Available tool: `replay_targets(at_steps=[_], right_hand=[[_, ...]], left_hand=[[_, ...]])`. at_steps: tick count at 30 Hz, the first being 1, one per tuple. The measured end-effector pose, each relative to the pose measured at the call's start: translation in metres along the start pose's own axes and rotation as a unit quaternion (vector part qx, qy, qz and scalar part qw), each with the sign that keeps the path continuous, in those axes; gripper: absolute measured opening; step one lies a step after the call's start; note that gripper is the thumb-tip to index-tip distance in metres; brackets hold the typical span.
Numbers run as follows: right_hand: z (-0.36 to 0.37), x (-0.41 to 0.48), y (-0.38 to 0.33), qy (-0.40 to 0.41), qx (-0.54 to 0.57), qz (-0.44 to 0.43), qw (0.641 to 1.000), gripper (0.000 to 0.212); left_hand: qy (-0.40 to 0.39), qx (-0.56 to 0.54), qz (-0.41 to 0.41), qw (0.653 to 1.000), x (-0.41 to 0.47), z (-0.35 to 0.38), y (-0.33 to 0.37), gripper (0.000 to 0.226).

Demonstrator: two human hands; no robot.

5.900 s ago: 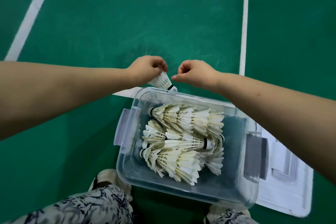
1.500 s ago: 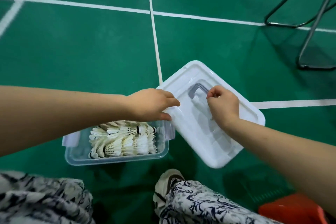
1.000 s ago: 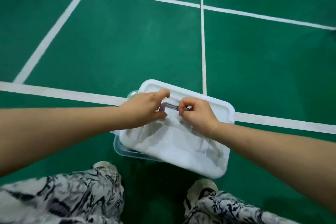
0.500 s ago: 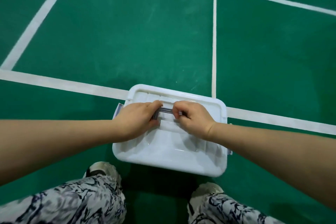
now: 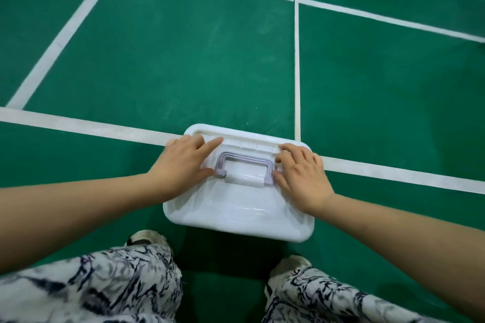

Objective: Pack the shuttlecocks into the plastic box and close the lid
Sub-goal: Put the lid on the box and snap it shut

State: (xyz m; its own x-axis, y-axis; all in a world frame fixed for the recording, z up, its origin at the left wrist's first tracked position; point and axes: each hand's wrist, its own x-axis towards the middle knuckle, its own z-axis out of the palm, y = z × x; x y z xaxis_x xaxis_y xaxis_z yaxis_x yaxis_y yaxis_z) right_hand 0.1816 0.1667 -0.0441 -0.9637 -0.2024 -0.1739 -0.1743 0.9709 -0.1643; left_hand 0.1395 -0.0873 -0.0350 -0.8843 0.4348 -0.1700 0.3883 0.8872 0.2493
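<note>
Lid is white and sits on top of the box. I can't see the box or the shuttlecocks under it. It lies on the green floor, far edge over a broad white line, just ahead of the left shoe and right shoe. I have the left hand flat on the lid's left side, grip spread, forefinger toward the far rim. Right hand rests on the right side, grip spread, fingers slightly bent. Lilac handle lies folded down between them, thumbs just beside its ends.
</note>
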Motion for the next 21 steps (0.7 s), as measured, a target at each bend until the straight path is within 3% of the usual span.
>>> replay_targets(at_steps=[3, 6, 8, 10, 12, 13, 16, 21], right_hand=[[0.003, -0.027, 0.012, 0.016, 0.022, 0.108, 0.994, 0.051], [0.004, -0.039, 0.016, 0.001, 0.061, 0.221, 0.973, 0.064], [0.005, -0.040, 0.015, -0.028, 0.121, 0.296, 0.947, 0.078], [0.007, -0.038, 0.014, -0.058, 0.238, 0.367, 0.898, 0.087], [0.009, -0.036, 0.013, -0.079, 0.325, 0.400, 0.854, 0.084], [0.009, -0.036, 0.013, -0.081, 0.335, 0.403, 0.848, 0.077], [0.008, -0.034, 0.015, -0.044, 0.339, 0.395, 0.853, 0.060], [0.011, -0.032, 0.009, -0.014, 0.340, 0.377, 0.861, 0.044]], left_hand=[[0.057, -0.038, -0.109, 0.992, -0.020, 0.011, -0.018, 0.080], [0.018, -0.143, -0.226, 0.963, -0.031, 0.015, -0.024, 0.091], [-0.015, -0.222, -0.299, 0.928, -0.030, 0.015, -0.021, 0.096], [-0.040, -0.267, -0.344, 0.899, -0.027, 0.015, -0.018, 0.091], [-0.039, -0.275, -0.353, 0.894, -0.026, 0.018, -0.017, 0.076], [-0.029, -0.267, -0.353, 0.896, -0.026, 0.020, -0.018, 0.067], [0.003, -0.243, -0.348, 0.905, -0.025, 0.020, -0.017, 0.048], [0.009, -0.204, -0.321, 0.925, -0.026, 0.021, -0.014, 0.037]])
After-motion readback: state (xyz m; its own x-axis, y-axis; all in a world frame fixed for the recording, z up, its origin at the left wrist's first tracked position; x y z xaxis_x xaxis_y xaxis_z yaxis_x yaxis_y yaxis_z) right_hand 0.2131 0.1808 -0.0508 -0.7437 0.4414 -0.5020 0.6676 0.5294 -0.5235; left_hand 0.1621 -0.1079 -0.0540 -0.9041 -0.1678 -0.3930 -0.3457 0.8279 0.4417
